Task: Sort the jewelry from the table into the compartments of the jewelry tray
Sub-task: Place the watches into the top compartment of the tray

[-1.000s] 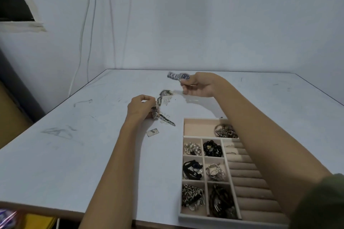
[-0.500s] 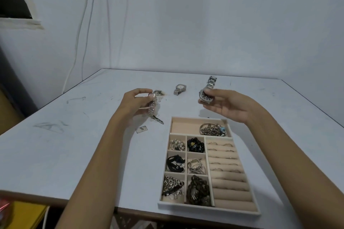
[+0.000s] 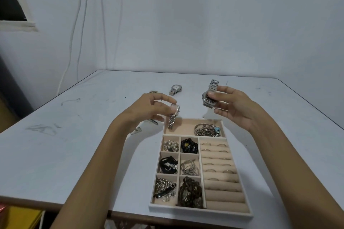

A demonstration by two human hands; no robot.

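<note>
Left hand (image 3: pixel 147 109) hides most of 2 small pieces (image 3: pixel 136 130) behind it; far item (image 3: pixel 153 92) too small to ID. Small watch (image 3: pixel 175 108) face is blurred. Right hand (image 3: pixel 236 109) thumb covers part of the dark watch (image 3: pixel 208 102) dial.

In the tray (image 3: pixel 201 210), the far compartment is bare just below your left fingers (image 3: pixel 160 98); below your right fingers (image 3: pixel 224 89) a bracelet heap (image 3: pixel 207 130) fills it. Past your left fingers, a watch (image 3: pixel 175 89) lies on the table (image 3: pixel 74 135).
</note>
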